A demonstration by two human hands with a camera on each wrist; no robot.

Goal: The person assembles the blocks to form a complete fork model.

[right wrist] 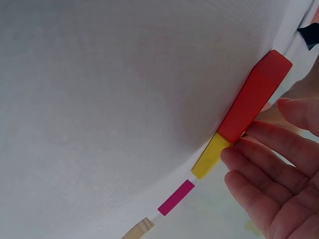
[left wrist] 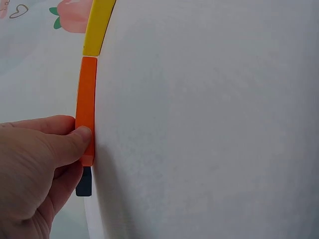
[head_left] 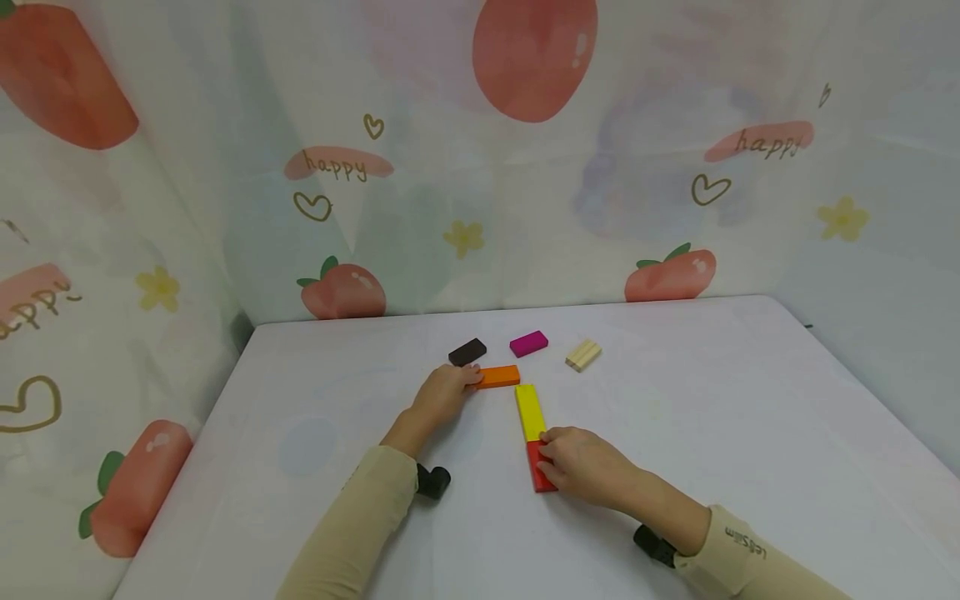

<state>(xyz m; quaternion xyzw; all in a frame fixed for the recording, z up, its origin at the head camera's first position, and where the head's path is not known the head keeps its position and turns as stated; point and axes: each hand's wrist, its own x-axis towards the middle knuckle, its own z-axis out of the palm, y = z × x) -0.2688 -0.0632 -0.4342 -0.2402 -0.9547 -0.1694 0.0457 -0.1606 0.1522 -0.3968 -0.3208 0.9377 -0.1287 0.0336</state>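
Note:
My left hand (head_left: 441, 393) pinches the left end of an orange block (head_left: 500, 377) between thumb and fingers, which the left wrist view shows closely. The block lies flat on the table. A yellow block (head_left: 529, 412) stretches toward me from near its right end. Against the yellow block's near end lies a red block (head_left: 536, 472), so the two form one line. My right hand (head_left: 588, 467) is at the right side of that line. In the right wrist view its fingers (right wrist: 266, 172) are fairly straight beside the red and yellow blocks, with the thumb apart.
Toward the back of the white table (head_left: 337, 383) lie a dark block (head_left: 468, 352), just beyond my left fingers, a magenta block (head_left: 528, 343) and a plain wooden piece (head_left: 583, 355) with grooves. Printed cloth (head_left: 525, 208) hangs behind the table's far edge.

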